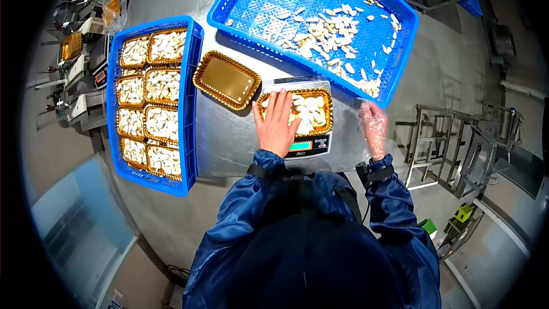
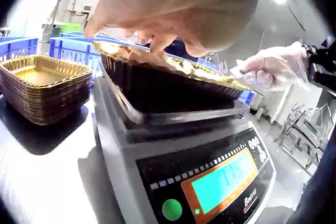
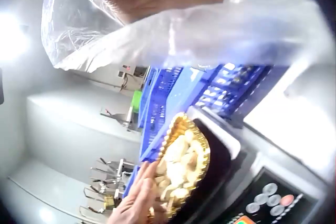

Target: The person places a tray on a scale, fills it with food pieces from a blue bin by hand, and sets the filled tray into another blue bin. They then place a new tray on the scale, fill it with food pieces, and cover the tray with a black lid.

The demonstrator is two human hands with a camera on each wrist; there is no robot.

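Observation:
A gold tray (image 1: 328, 109) of pale sliced pieces (image 1: 309, 115) sits on a digital scale (image 1: 320, 144) with a lit green display. My bare left hand (image 1: 276, 123) lies spread over the tray's left part, its fingers touching the pieces; the left wrist view shows this hand (image 2: 173, 11) above the tray. My right hand (image 1: 374, 129), in a clear plastic glove, hangs to the right of the scale near the big crate's lower corner. In the left wrist view its gloved fingers (image 2: 259, 77) are bent near the tray's edge; whether they hold anything is unclear.
A large blue crate (image 1: 229, 8) with loose pieces (image 1: 337, 31) stands behind the scale. Left of it are a stack of empty gold trays (image 1: 227, 82) and a blue crate (image 1: 191, 109) of filled trays. Metal frames (image 1: 437, 149) stand at the right.

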